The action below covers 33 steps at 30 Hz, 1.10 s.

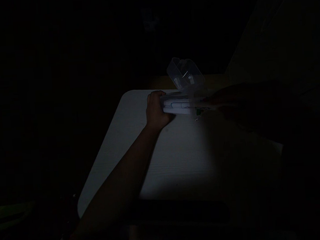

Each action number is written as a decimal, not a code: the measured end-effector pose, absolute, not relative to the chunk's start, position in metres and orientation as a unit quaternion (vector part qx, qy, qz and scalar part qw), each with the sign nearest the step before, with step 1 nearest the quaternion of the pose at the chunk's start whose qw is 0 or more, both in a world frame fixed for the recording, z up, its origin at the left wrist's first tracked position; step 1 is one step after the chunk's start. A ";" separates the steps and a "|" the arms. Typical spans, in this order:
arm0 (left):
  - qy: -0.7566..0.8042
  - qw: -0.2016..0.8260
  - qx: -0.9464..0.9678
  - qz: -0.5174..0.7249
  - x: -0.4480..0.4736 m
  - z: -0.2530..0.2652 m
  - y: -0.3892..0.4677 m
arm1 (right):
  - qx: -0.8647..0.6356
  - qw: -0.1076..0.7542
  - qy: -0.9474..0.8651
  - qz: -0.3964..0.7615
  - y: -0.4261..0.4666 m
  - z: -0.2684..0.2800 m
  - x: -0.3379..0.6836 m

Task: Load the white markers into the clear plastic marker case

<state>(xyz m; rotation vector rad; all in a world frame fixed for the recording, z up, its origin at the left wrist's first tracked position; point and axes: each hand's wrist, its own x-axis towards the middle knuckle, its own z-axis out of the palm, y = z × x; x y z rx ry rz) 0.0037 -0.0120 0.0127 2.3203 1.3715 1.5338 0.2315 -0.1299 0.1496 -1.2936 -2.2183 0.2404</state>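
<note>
The view is very dark. A clear plastic case (176, 97) lies on its side on the pale table (175, 144), with white pen-like sticks (177, 105) inside. Its see-through lid (186, 74) is swung up at the right end. My left hand (155, 111) is closed round the case's left end. At the open right end is my right hand (226, 97), deep in shadow, its fingers together on a pale strip that I cannot make out. Something small and green (199, 111) shows just below those fingers.
The table has a rounded far left corner, and its right part is lost in shadow. A dark slot-like band (182, 209) runs along the near edge. Something green (11, 214) lies at the lower left, off the table.
</note>
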 end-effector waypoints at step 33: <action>0.450 0.010 0.746 0.491 0.004 0.013 -0.013 | -0.511 0.218 -0.820 0.137 -0.127 0.141 0.216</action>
